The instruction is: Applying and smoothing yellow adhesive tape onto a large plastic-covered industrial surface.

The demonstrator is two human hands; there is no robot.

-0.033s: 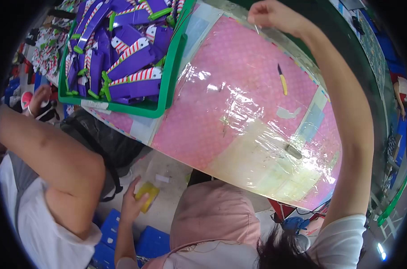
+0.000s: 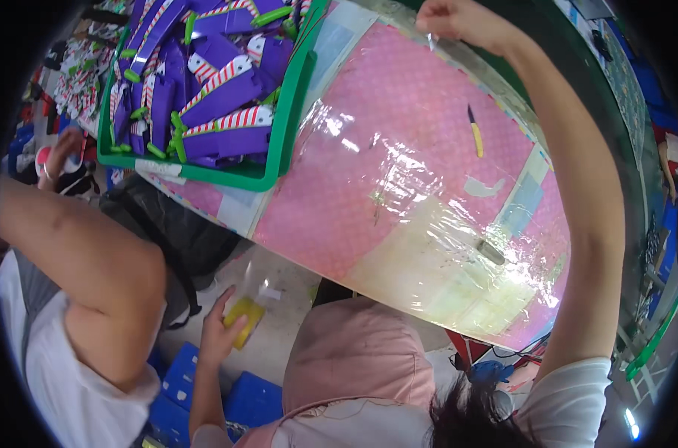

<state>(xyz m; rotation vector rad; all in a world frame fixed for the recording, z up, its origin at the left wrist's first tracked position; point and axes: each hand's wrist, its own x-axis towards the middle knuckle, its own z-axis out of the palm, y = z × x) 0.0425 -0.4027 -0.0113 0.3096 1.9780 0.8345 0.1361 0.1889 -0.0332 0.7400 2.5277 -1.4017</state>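
Observation:
My left hand [image 2: 218, 328], low beside my lap, is wrapped round a yellow roll of tape [image 2: 247, 317]. A faint clear band rises from the roll. My right arm reaches across the table, and my right hand [image 2: 462, 22] is closed in a pinch at the far edge. A small shiny clear piece [image 2: 431, 42], which looks like tape, hangs at its fingertips. Between the hands lies the pink table top [image 2: 339, 209] under a glossy clear cover. A small knife [image 2: 475, 133] with a yellow handle and dark blade rests on it.
A green crate [image 2: 283, 142] full of purple pieces with red-and-white striped strips and green ends [image 2: 219, 97] stands at the far left. A grey oblong piece [image 2: 491, 252] lies on the table. Another person's arm and knee [image 2: 77, 246] are close on my left, near a dark bag [image 2: 171, 231].
The view has shifted slightly. A clear band now shows above the tape roll, and the shiny piece at my right fingertips is easier to see. Both hands keep their grip.

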